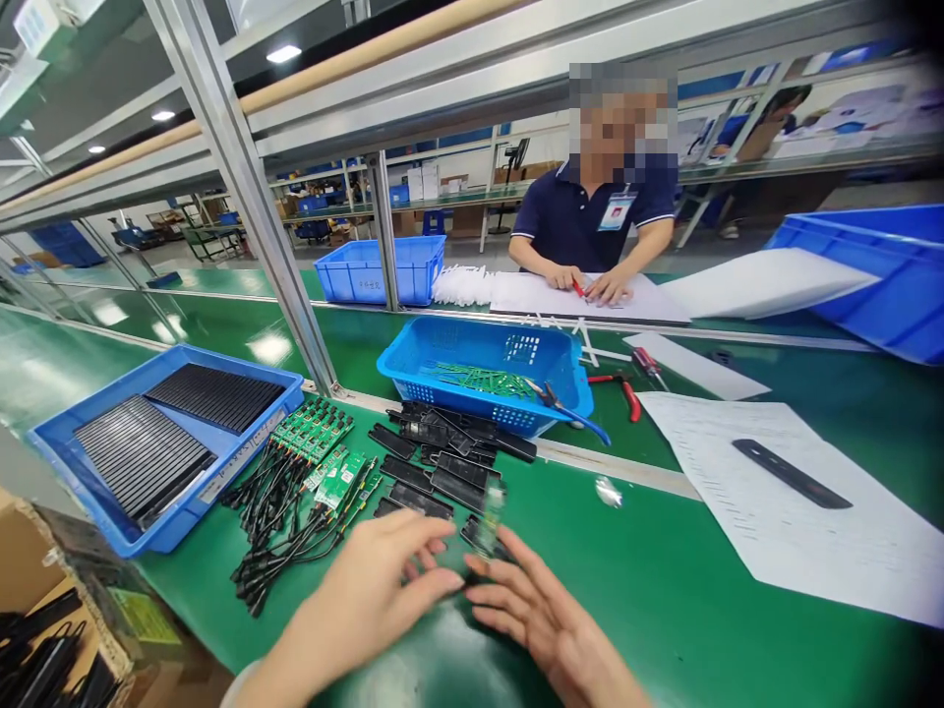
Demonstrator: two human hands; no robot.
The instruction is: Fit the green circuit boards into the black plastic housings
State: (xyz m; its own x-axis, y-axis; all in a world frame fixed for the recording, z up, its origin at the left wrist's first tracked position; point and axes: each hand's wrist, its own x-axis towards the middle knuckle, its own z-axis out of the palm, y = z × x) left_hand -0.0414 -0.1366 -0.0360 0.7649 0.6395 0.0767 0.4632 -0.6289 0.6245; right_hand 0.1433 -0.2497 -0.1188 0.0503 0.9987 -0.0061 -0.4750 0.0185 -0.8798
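Above the green bench, my left hand (387, 570) has its thumb and index finger apart, with nothing visible between them. My right hand (550, 624) faces it, fingers loosely bent. At the right fingertips is a small green circuit board (491, 516), smeared by motion; it appears gripped there, though the exact hold is partly hidden. Just beyond the hands lies a heap of black plastic casings (435, 477). Left of that pile are several green circuit boards (314, 430) with black cables (276, 536) attached.
A blue tray (173, 531) of black ribbed pieces stands left. Behind the casings is a blue basket (483, 393) with green strips and pliers. Papers (811, 531), a black cover (793, 474) and a screwdriver (649, 369) lie right. A co-worker (597, 216) works opposite.
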